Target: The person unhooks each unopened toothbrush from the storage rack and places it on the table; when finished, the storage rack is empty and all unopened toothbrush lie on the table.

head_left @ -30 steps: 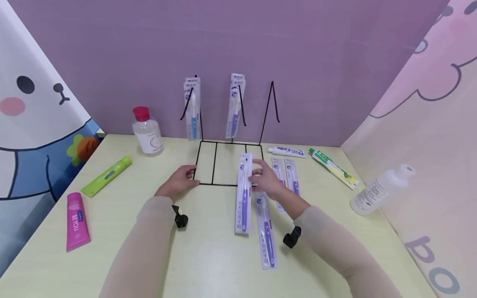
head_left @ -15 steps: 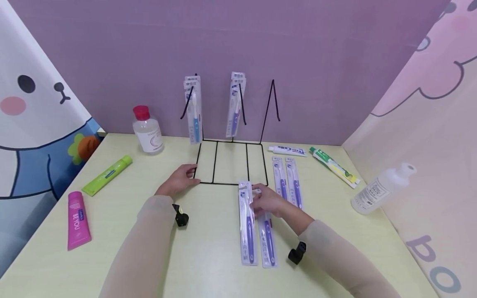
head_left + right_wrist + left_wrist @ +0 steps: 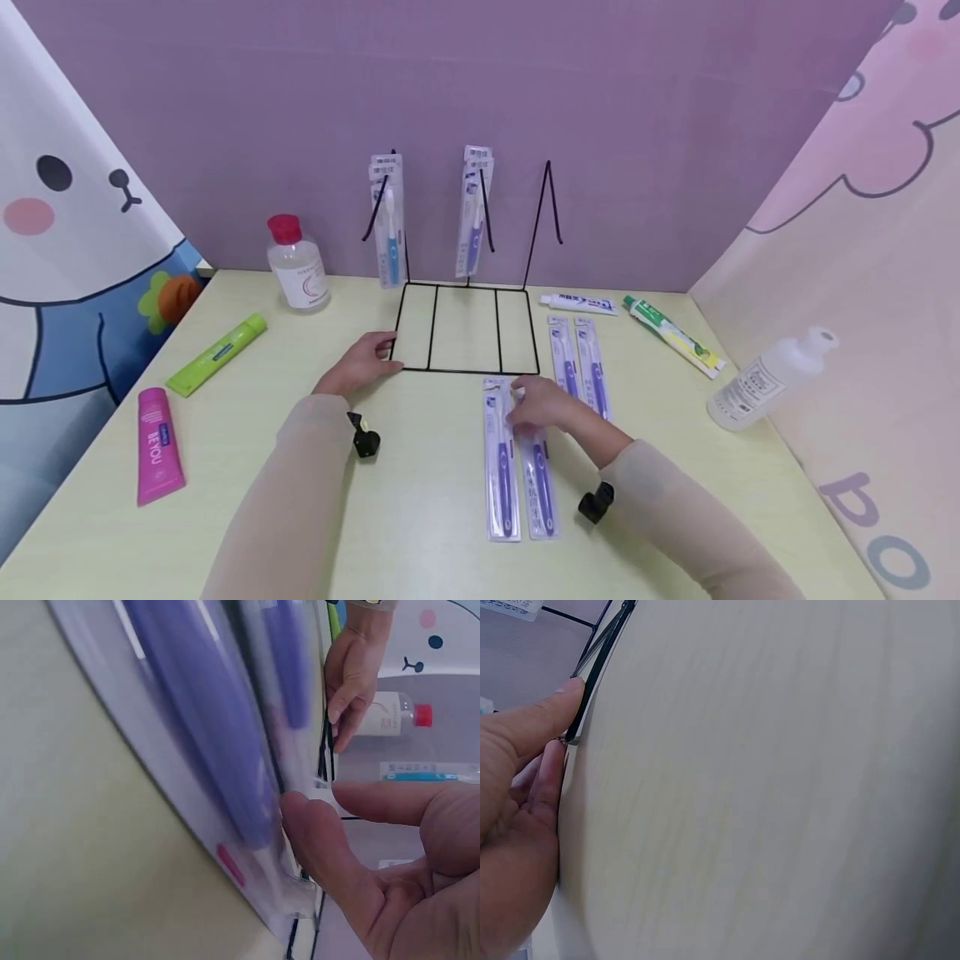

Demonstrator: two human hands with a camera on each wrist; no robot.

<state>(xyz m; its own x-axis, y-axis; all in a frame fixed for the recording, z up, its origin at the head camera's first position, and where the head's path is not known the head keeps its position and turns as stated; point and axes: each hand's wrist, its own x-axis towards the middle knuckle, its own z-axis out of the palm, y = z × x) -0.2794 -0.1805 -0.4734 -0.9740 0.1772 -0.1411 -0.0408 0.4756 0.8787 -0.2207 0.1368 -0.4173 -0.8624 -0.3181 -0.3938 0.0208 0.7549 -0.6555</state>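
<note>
My left hand (image 3: 363,364) pinches the left front corner of a black wire display rack (image 3: 457,371) between thumb and fingers, which the left wrist view shows close up. My right hand (image 3: 542,404) pinches the right edge of a packaged toothbrush (image 3: 500,467) with a purple handle, near its head end. That toothbrush lies on the table in front of the rack. A second purple packaged toothbrush (image 3: 542,492) lies just to its right, its upper part hidden by my right hand. In the right wrist view, thumb (image 3: 322,832) and index finger are close to the packs.
Packaged toothbrushes hang from the rack's left hook (image 3: 372,218) and middle hook (image 3: 487,221); the right hook (image 3: 555,204) is bare. Two more packs (image 3: 592,358) lie right of the rack, near toothpaste tubes (image 3: 671,337). Bottles (image 3: 765,387) and squeeze tubes (image 3: 159,450) stand or lie around.
My right hand has brought the packaged toothbrush down and toward me, from over the rack's front edge onto the table beside the other pack. My left hand stays on the rack.
</note>
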